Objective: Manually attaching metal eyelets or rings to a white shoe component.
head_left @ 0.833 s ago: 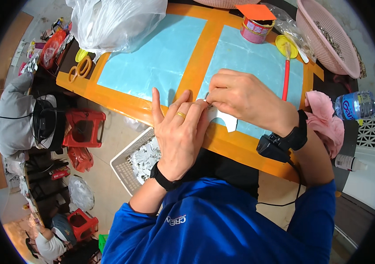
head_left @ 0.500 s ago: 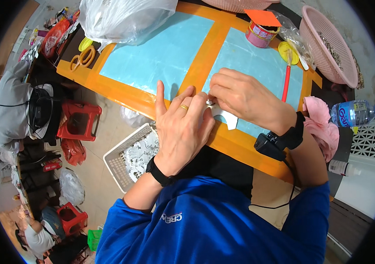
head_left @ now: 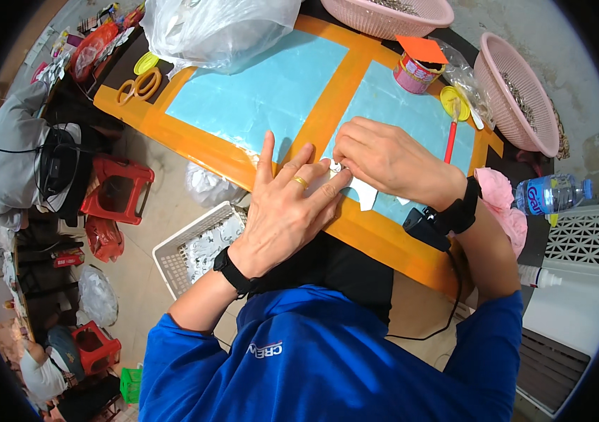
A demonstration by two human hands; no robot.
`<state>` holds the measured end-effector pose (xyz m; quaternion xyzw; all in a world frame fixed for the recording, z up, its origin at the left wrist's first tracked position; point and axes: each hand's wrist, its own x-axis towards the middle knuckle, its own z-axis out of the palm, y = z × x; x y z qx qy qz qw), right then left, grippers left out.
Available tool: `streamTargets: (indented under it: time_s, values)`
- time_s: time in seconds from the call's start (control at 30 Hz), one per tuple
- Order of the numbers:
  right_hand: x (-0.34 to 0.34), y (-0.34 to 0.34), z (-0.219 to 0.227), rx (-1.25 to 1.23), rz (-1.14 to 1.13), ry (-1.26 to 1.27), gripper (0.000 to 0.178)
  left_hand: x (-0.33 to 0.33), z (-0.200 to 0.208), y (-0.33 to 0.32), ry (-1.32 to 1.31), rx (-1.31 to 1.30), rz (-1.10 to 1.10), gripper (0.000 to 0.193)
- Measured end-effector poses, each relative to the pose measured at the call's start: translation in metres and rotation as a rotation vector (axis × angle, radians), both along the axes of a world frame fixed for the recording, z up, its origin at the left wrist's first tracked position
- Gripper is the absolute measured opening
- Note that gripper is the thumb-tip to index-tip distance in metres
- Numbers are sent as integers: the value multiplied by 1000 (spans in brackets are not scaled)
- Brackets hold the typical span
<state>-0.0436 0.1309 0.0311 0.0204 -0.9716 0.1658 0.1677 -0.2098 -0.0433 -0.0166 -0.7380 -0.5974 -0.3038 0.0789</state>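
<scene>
A white cut-out card (head_left: 363, 193) with a curved notch lies near the front edge of the blue-and-orange work mat (head_left: 271, 84). At its upper left sits a small silvery piece (head_left: 335, 167), too small to name. Spread over the mat, my left hand (head_left: 278, 211) has its fingers stretched apart, with the index finger and thumb against the card beside the piece. My right hand (head_left: 394, 158) is closed in a pinch right at the silvery piece; its fingertips are partly hidden behind the knuckles.
A clear plastic bag (head_left: 218, 32) stands at the far left, near orange-handled scissors (head_left: 139, 87). Toward the right are a pink tin (head_left: 413, 74), a red-handled brush (head_left: 450, 141), pink baskets (head_left: 517, 95), a pink cloth (head_left: 500, 207) and a bottle (head_left: 551, 195). A white basket (head_left: 173, 271) is below.
The whole view has shifted slightly. My left index finger and thumb sit a little further apart around the silvery piece, while my right hand keeps its pinch there.
</scene>
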Motion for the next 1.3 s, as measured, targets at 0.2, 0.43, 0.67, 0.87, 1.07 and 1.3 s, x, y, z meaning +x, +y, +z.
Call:
streamTargets:
  time_s: [0.2, 0.43, 0.67, 0.87, 1.07, 1.3]
  values:
    - [-5, 5, 13, 53, 55, -89, 13, 5, 3, 0, -9, -20, 26, 47]
    - [-12, 7, 20, 204, 106, -118, 15, 14, 8, -3, -26, -52, 60, 39]
    - [-14, -6, 35, 301, 97, -183, 15, 12, 7, -3, -18, -65, 54, 39]
    - [12, -13, 10, 38, -87, -38, 12, 10, 5, -3, -49, -27, 13, 34]
    - [21, -4, 9, -84, -215, 41, 15, 11, 8, -4, -64, -58, 22, 36]
    - [2, 0, 6, 56, -71, 56, 19, 10, 9, -4, -55, -100, 47, 43]
